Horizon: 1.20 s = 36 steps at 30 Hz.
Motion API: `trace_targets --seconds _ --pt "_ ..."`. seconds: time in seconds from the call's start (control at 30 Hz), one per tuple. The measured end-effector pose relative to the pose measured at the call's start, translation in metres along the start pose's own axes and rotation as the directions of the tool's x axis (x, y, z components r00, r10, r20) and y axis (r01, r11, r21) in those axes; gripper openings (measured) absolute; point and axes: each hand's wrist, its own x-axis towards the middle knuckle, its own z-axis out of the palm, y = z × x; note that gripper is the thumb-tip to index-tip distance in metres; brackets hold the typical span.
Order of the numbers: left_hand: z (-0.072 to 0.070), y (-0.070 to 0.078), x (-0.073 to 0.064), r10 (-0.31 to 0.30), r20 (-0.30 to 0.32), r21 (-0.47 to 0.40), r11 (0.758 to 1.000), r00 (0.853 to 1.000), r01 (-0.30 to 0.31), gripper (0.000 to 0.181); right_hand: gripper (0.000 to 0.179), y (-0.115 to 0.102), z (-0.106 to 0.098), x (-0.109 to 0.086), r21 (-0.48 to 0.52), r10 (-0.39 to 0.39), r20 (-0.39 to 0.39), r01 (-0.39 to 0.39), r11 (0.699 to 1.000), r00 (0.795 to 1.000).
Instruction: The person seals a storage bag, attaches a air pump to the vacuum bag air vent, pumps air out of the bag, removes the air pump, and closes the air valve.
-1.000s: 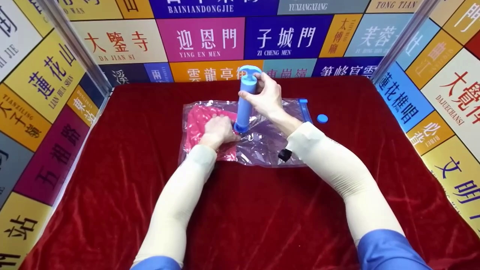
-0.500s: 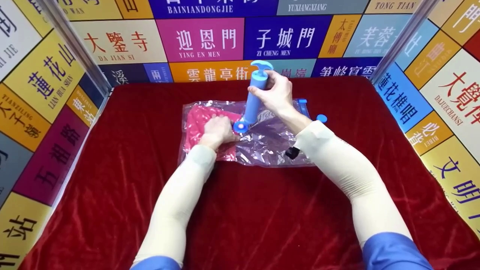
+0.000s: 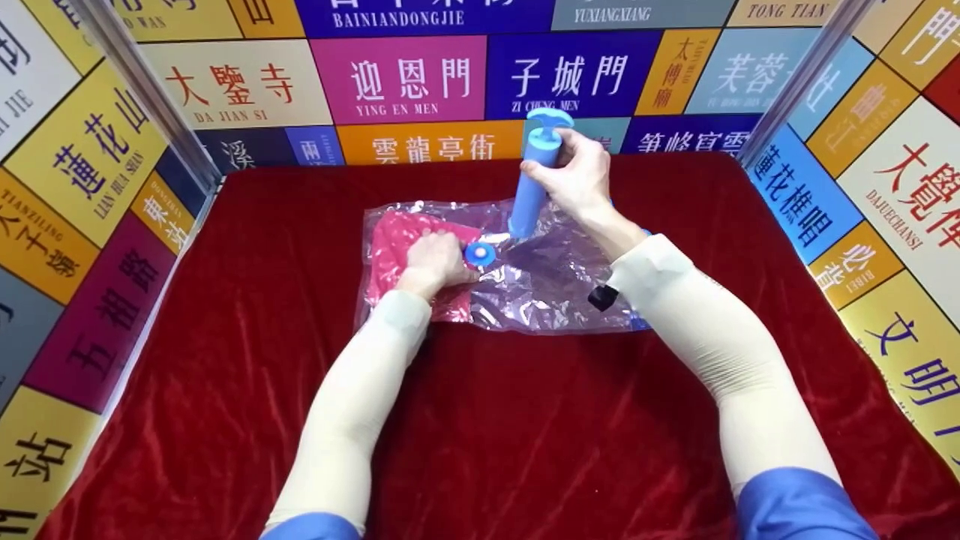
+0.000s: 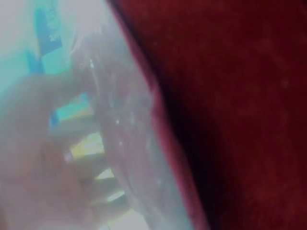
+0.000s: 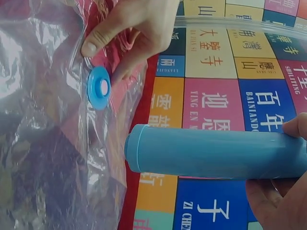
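A clear plastic vacuum storage bag [image 3: 555, 300] lies on the table, with pink fabric [image 3: 396, 238] inside its left part. On the bag sits a round blue valve [image 3: 481, 253] with a pale centre, uncovered. My left hand [image 3: 433, 262] rests on the bag just left of the valve; in the right wrist view its thumb and forefinger [image 5: 125, 62] press the film beside the valve. My right hand [image 3: 576, 176] grips a blue hand pump [image 3: 531, 195] by its upper barrel. The pump tilts, its lower end raised above the bag and apart from the valve. Its T-handle is pushed down near the barrel.
Dark red velvet cloth [image 3: 540, 420] covers the table. Printed panels [image 3: 405, 79] with characters stand along the back and both sides. A small black object [image 3: 602, 298] sits by the right cuff. A blue piece [image 3: 639, 322] shows at the bag's right edge.
My right hand has lifted the pump off the valve and carried it up and to the right, baring the valve. The left hand has stayed in place on the bag.
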Motion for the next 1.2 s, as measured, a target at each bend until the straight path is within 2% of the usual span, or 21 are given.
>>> trace_targets --seconds 0.2,0.5,0.73,0.9,1.0,1.2 --pt "-0.001 0.0 0.001 0.003 0.006 -0.003 1.0 1.0 -0.003 0.07 0.047 0.006 -0.011 0.004 -0.002 -0.004 -0.015 0.004 1.0 1.0" --pt "-0.001 0.001 0.002 -0.03 0.027 0.021 0.999 0.999 0.03 0.076 0.042 0.014 -0.03 0.007 -0.03 0.027 -0.064 -0.029 0.999 0.998" --pt "-0.002 0.0 0.001 -0.008 0.019 0.013 1.0 1.0 0.007 0.075 0.041 0.021 -0.046 0.008 -0.049 0.044 -0.099 -0.05 0.998 0.994" --pt "-0.004 -0.001 0.001 0.012 0.015 0.016 1.0 1.0 -0.013 0.071 0.037 0.027 -0.058 0.01 -0.081 0.061 -0.133 -0.073 0.994 0.989" --pt "-0.004 -0.001 0.001 0.012 0.017 0.02 1.0 1.0 -0.012 0.071 0.04 0.033 -0.065 0.012 -0.096 0.076 -0.153 -0.091 0.991 0.985" --pt "-0.003 0.001 0.001 -0.013 0.031 0.028 1.0 0.999 0.012 0.074 0.043 0.048 -0.081 0.017 -0.108 0.113 -0.201 -0.136 0.985 0.973"
